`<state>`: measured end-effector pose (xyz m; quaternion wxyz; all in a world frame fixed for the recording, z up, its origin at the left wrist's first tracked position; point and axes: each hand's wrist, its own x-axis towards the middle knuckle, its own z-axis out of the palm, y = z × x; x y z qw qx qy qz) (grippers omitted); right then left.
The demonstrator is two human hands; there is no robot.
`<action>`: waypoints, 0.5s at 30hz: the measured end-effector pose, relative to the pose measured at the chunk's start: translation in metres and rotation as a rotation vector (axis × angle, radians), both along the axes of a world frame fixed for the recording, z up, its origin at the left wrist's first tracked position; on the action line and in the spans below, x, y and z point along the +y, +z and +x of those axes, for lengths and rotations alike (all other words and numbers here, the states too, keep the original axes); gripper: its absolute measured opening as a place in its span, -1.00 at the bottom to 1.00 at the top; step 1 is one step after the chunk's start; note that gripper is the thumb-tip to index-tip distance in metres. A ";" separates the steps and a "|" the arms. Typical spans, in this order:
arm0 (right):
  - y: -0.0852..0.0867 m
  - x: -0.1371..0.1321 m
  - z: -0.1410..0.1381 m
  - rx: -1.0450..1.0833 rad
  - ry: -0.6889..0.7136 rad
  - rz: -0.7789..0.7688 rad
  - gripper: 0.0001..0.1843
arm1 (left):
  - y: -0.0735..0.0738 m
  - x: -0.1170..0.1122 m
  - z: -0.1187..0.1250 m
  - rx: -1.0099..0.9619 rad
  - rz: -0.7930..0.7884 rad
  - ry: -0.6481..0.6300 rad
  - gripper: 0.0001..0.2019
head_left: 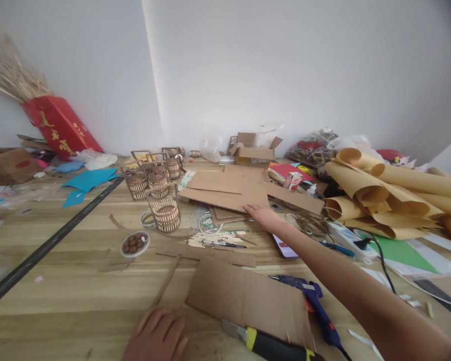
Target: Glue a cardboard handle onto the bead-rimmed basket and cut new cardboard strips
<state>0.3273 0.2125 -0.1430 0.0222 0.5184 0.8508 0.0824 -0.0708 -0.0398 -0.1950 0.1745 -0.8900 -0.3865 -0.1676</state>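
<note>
My right hand (263,216) reaches across the table to a brown cardboard sheet (225,193) and grips its front right corner; the thumb is hidden. Other cardboard pieces lie under and beside that sheet. Low in the view, my left hand (155,333) rests on the wooden table with fingers loosely extended, by the near end of a thin cardboard strip (168,278). Between my arms lies a cut cardboard piece (248,298). A utility knife (272,346) with its blade out touches its front edge, and a blue glue gun (319,306) lies to its right.
Several small woven baskets (166,215) with handles stand left of centre, near a bowl of brown balls (135,244). Thin sticks (214,239) lie mid-table. A phone (284,246), a power strip (351,241) with cords and rolled brown paper (383,193) occupy the right.
</note>
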 end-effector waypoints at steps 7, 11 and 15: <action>-0.009 -0.004 0.000 0.008 -0.018 -0.053 -0.32 | 0.026 0.007 0.022 -0.005 -0.332 0.018 -0.79; -0.011 -0.006 -0.005 0.018 -0.038 -0.084 -0.40 | 0.032 0.041 0.037 0.053 -0.477 -0.062 -0.40; 0.000 -0.012 -0.008 0.027 -0.051 -0.050 -0.44 | 0.036 0.076 0.057 0.153 -0.632 -0.128 0.07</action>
